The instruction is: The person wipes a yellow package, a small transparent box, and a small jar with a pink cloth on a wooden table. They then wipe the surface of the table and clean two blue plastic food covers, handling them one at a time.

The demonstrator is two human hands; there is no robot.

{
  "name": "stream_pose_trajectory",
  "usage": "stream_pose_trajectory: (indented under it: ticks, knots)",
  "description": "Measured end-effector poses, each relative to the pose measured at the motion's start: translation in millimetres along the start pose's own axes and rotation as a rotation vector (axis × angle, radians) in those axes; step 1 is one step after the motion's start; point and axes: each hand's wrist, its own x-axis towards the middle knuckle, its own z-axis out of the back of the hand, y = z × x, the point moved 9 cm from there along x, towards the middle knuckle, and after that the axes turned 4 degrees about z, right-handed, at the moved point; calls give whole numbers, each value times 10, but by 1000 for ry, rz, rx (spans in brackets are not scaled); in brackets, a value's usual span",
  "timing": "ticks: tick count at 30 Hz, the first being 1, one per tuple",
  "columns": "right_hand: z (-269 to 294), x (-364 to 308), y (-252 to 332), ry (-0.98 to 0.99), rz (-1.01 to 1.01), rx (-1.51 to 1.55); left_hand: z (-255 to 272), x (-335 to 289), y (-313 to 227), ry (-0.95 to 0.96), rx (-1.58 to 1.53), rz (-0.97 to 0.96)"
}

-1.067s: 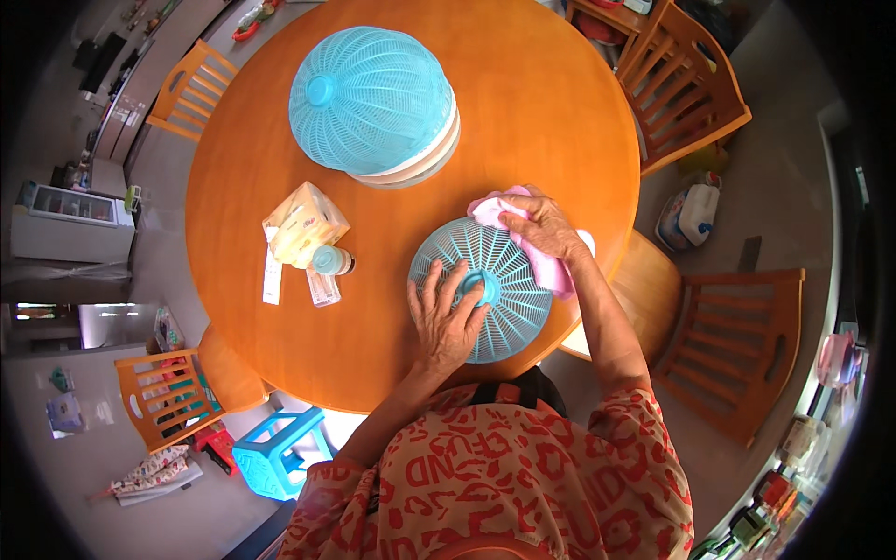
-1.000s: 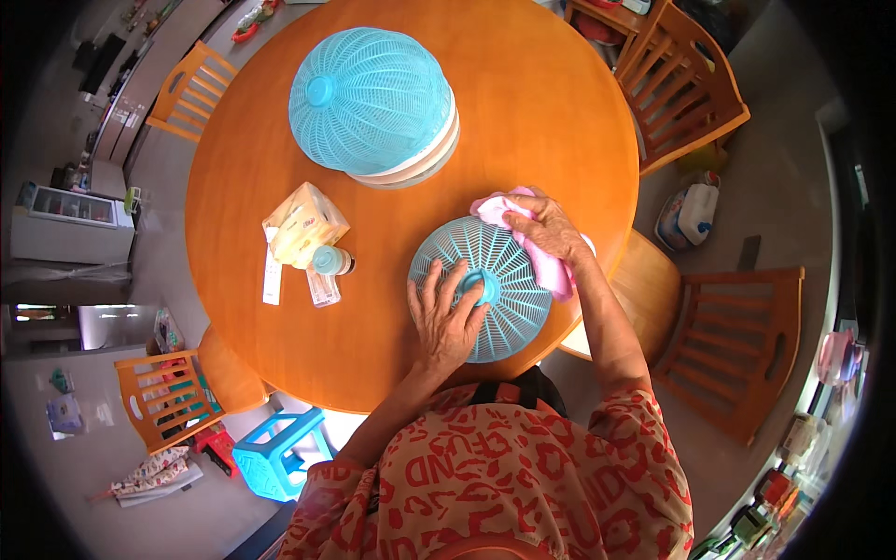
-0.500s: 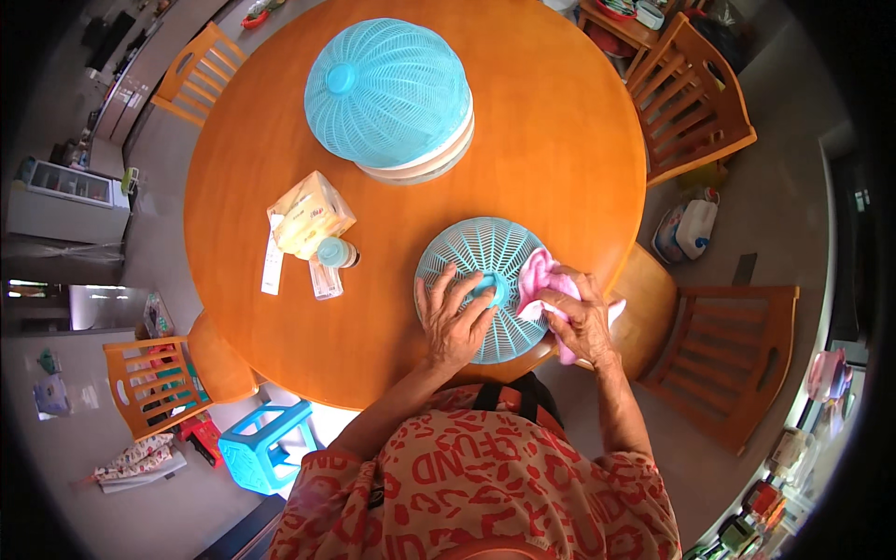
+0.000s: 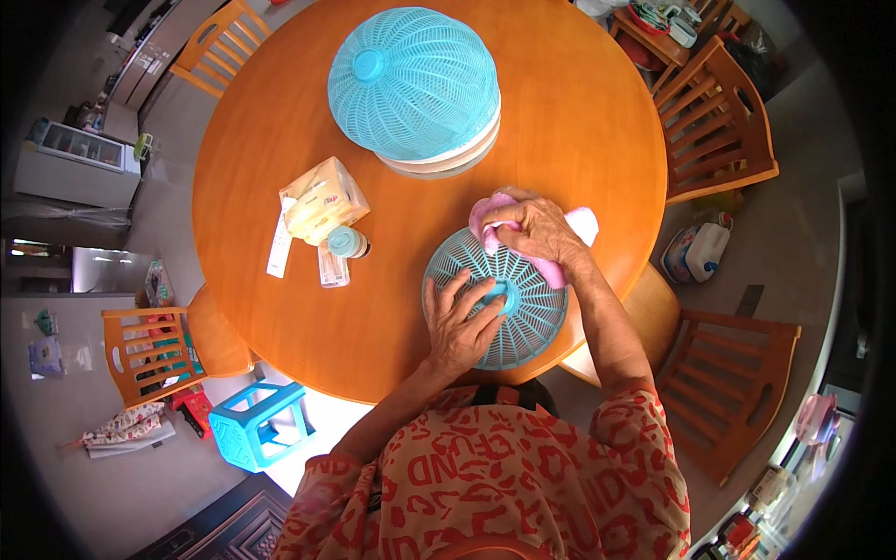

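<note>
A small light blue plastic food cover (image 4: 530, 329), slatted and domed with a round knob, sits at the near edge of the round wooden table (image 4: 299, 327). My left hand (image 4: 457, 329) lies on its left side, fingers spread over the slats, with thumb and forefinger at the knob. In my right hand (image 4: 541, 231) is a bunched pink cloth (image 4: 549, 271), held against the cover's far rim. Part of the cloth hangs out beside the wrist, and the hand hides some of that rim.
A larger blue mesh food cover (image 4: 420, 79) stands over pale stacked rims at the far side. Left of centre are a yellow tissue pack (image 4: 327, 201), a small lidded jar (image 4: 347, 243) and a clear box (image 4: 332, 271). Wooden chairs (image 4: 719, 131) and a blue stool (image 4: 257, 425) surround the table.
My right hand has moved the pink cloth from the cover's right side up and around to its far rim. My left hand stays at the knob. The view has shifted slightly.
</note>
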Motion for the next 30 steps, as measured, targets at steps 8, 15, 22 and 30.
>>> stream_pose_trajectory:
  ticks: [8, 15, 22, 30]
  knots:
    - [121, -875, 406, -165, 206, -245, 28, 35, -18, -43, -8, 27]
    - [-95, -1517, 669, -112, 91, -339, 14, 9, 23, -70, -46, 25]
    - [174, -856, 524, -154, 143, -240, 11, 5, 22, -40, -45, 3]
    - [41, -461, -590, -218, -220, 719, -9, 16, -12, -8, 9, 23]
